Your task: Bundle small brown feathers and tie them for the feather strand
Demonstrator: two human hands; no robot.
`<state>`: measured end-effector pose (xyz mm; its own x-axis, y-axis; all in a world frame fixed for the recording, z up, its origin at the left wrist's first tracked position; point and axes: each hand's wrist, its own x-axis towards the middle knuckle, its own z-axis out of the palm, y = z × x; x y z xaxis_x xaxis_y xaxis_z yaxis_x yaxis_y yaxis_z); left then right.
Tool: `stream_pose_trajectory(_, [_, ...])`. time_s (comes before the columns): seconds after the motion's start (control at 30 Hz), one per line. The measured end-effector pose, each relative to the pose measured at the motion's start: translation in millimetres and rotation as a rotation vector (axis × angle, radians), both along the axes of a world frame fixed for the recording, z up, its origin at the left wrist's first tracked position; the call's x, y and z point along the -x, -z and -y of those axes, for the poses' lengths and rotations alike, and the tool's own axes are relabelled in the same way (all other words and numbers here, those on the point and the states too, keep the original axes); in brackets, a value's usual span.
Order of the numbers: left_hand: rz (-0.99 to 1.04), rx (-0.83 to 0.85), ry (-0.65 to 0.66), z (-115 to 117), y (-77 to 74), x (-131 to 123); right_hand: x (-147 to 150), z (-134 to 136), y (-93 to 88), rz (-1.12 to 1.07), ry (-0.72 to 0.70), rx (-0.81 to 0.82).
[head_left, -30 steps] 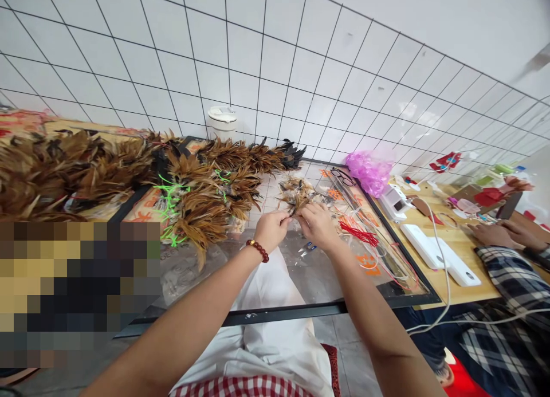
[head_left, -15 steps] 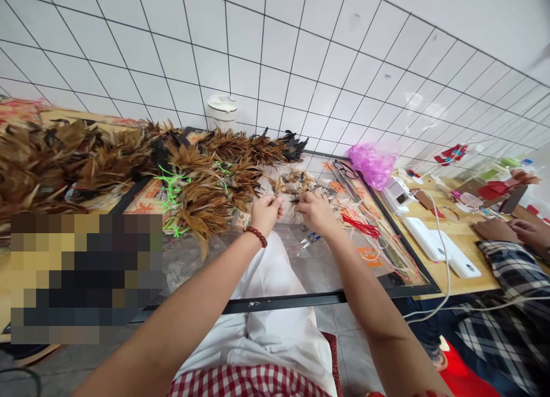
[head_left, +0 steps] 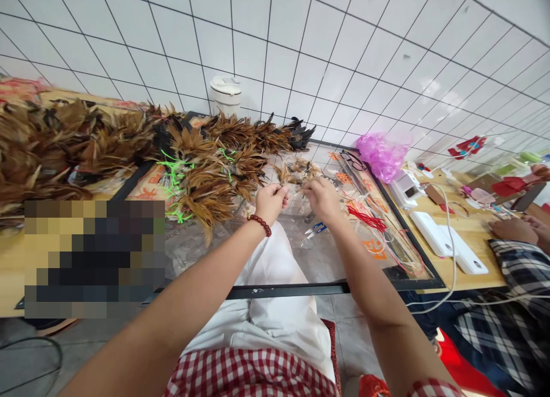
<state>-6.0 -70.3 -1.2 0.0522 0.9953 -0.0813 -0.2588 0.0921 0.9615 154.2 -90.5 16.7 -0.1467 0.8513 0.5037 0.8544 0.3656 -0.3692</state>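
Note:
My left hand (head_left: 271, 201), a brown bead bracelet on its wrist, is closed in a pinch over the glass table top (head_left: 318, 265). A few centimetres to its right, my right hand (head_left: 321, 197) is closed too. Both pinch something thin stretched between them, too small to name. Just beyond the fingers lies a small heap of loose brown feathers (head_left: 296, 171). Small blue-handled snips (head_left: 317, 228) lie on the glass just under my right wrist. A bunch of red cords (head_left: 364, 218) lies to the right of that hand.
Bundles of brown feathers (head_left: 129, 150) tied with green string cover the left of the table. A white lidded cup (head_left: 226, 94) stands by the tiled wall. At right are a pink bag (head_left: 380, 155), white devices (head_left: 447, 247), cables, and another person's hands (head_left: 513, 230) in a plaid sleeve.
My hands have drawn apart from one another, from touching to a small gap, and have lifted slightly. The view has shifted down and left.

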Motion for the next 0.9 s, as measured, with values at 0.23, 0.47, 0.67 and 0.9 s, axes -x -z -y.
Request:
stream_pose_trajectory(0.23, [0.036, -0.005, -0.015, 1.6, -2.9, -2.2, -7.8, 0.8, 1.4, -1.196, 0.035, 0.245])
stream_pose_trajectory(0.47, [0.028, -0.035, -0.001, 4.4, -4.0, -3.0, -12.6, 8.7, -11.3, -1.061, 0.057, 0.249])
stream_pose_trajectory(0.67, [0.039, -0.055, 0.026, 3.8, -4.4, 0.6, -19.0, 5.3, -1.1, -0.944, 0.030, 0.266])
stream_pose_trajectory(0.9, [0.109, -0.002, 0.035, 4.3, -5.6, 2.2, 0.0, 12.0, 6.1, -0.213, -0.131, 0.192])
